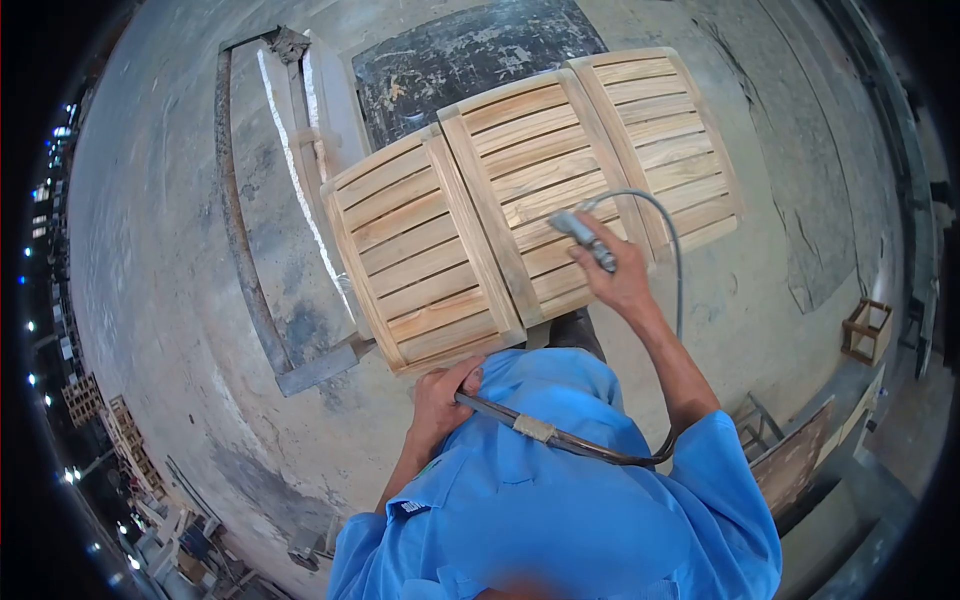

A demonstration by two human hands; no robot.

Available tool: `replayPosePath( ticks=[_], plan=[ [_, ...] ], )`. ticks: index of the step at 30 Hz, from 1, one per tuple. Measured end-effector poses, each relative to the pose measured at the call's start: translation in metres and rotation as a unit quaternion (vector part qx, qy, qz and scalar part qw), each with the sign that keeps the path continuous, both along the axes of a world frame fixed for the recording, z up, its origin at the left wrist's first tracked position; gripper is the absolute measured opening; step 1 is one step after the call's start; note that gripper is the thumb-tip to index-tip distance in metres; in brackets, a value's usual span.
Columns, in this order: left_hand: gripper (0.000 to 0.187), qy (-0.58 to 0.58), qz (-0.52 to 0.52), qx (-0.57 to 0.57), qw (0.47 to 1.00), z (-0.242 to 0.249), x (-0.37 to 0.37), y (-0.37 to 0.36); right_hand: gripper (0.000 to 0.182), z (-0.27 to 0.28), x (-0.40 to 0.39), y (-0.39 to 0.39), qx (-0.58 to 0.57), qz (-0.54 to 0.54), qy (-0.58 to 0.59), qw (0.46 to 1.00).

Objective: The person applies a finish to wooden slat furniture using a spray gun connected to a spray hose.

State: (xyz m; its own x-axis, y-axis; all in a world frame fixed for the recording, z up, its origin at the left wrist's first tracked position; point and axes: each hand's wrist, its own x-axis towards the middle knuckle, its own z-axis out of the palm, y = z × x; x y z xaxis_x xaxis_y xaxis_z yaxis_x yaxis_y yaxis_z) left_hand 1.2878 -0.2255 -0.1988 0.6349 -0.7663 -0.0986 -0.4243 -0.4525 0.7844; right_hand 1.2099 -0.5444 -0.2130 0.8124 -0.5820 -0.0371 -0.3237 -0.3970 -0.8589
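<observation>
My right hand (622, 278) is closed round a grey metal hand tool (590, 240), whose exact kind I cannot make out. The tool is over the middle one of three slatted wooden panels (500, 190), laid side by side. A thin grey hose (676, 240) arches from the tool back toward my right arm. Close to my body, my left hand (440, 403) has its fingers curled at the end of a thick dark hose (590, 446) with a tan wrapped band. That hand is by the near edge of the left panel (420, 270).
Beneath the panels' far side is a dark scuffed board (470, 65). A metal frame (232, 190) with whitish strips stands to the left on the concrete floor. A small wooden crate-like frame (866, 330) sits far right, and wooden pieces (135, 440) are stacked lower left.
</observation>
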Motion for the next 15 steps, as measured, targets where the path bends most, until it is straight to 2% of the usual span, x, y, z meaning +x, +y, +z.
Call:
replayPosePath(
  ticks=[4,6,8,11,15],
  plan=[
    [0.023,-0.013,0.016,0.008,1.000,0.004,-0.017,-0.027,0.048,-0.014,-0.042,-0.064,-0.047,-0.117,-0.032,0.991],
    [0.027,-0.022,0.034,0.012,0.999,0.004,-0.027,-0.047,0.046,0.000,-0.057,-0.090,0.051,-0.108,-0.032,0.992],
    [0.052,0.023,-0.018,0.000,1.000,0.001,-0.042,-0.068,0.045,0.006,-0.067,-0.109,0.075,-0.053,-0.019,0.996],
    [0.060,0.036,-0.011,0.012,0.999,-0.005,-0.075,-0.103,0.046,0.001,-0.074,-0.129,0.105,0.028,-0.005,0.994],
    [0.058,0.036,0.023,0.056,0.997,0.009,-0.107,-0.130,0.048,-0.004,-0.055,-0.143,0.120,0.129,0.012,0.984]
  ],
)
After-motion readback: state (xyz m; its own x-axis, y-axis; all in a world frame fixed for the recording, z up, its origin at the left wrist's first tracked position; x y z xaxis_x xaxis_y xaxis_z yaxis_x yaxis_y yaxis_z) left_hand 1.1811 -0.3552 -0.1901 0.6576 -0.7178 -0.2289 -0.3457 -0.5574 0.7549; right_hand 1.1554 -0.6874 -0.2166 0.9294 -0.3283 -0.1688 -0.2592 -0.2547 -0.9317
